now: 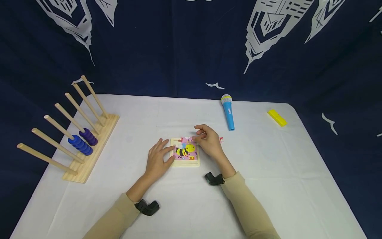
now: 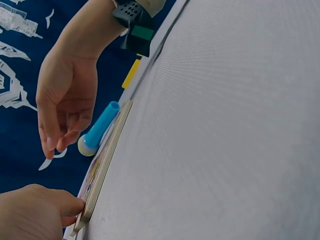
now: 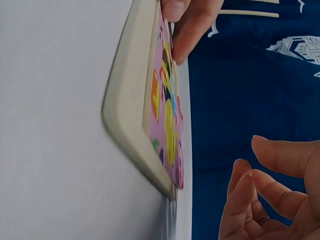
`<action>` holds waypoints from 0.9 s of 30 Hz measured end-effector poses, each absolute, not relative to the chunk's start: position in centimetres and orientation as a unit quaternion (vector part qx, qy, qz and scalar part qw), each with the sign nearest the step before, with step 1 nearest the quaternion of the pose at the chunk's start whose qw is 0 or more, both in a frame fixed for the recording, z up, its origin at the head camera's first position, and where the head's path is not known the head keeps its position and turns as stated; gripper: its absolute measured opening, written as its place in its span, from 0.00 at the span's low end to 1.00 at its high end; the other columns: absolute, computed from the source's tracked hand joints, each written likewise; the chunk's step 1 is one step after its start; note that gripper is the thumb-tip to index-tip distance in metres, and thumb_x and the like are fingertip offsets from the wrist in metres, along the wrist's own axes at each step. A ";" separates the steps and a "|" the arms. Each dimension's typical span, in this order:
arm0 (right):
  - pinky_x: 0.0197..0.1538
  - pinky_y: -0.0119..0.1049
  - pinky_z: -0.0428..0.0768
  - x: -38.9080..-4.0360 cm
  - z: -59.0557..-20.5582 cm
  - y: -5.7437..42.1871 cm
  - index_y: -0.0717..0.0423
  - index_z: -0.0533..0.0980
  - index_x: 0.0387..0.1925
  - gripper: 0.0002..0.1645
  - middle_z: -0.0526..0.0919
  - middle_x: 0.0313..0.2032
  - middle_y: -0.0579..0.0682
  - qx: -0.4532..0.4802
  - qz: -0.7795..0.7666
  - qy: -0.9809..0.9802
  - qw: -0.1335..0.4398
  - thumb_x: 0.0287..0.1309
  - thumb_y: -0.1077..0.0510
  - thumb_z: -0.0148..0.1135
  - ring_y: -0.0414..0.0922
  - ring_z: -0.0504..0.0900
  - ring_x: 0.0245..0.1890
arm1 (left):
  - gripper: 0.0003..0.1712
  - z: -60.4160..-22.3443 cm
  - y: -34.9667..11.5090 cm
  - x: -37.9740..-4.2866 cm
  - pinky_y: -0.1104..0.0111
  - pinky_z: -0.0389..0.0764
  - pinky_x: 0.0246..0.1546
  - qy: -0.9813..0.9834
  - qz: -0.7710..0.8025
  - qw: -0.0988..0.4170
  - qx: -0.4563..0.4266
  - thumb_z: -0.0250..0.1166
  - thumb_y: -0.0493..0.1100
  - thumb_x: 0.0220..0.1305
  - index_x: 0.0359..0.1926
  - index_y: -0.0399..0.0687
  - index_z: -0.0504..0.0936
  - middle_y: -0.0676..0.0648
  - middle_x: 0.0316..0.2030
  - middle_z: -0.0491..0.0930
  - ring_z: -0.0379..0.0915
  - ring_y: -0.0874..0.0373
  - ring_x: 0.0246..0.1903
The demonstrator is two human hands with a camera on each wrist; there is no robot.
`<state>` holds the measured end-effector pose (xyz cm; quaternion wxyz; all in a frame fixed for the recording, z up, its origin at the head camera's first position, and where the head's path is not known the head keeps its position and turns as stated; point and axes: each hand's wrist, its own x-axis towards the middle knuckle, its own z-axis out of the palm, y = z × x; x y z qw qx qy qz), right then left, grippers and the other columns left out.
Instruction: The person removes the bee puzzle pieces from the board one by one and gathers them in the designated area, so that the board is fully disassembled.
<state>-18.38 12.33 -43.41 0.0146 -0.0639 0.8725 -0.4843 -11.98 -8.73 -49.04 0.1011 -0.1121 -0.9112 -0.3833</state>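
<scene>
A small wooden jigsaw puzzle (image 1: 185, 163) lies on the table, its pink pieces showing a yellow-and-black bee (image 1: 185, 151). One pink piece at the top right overlaps the frame's rim in the right wrist view. My left hand (image 1: 157, 160) rests at the puzzle's left side, thumb and forefinger apart and touching its edge and the pieces. Over the upper right corner is my right hand (image 1: 209, 142), fingers loosely bent; in the right wrist view nothing shows between its thumb and fingertips. Partly hidden behind this hand lies another pink piece (image 1: 221, 139).
On the left stands a wooden peg rack (image 1: 101, 142) with blue rings (image 1: 80, 145) and purple rings (image 1: 88, 137) on two pegs. A blue toy microphone (image 1: 228, 114) lies behind the puzzle. Farther right is a yellow block (image 1: 277, 118), near the white table's back edge.
</scene>
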 end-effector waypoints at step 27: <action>0.33 0.25 0.73 -18.2 -45.5 10.1 0.63 0.78 0.51 0.22 0.78 0.34 0.56 -0.109 -0.501 0.858 0.028 0.53 0.67 0.69 0.41 0.73 0.28 | 0.21 -49.2 -9.0 -12.1 0.41 0.56 0.68 -0.910 -0.380 0.107 -0.123 0.70 0.41 0.57 0.52 0.41 0.84 0.35 0.65 0.71 0.55 0.37 0.71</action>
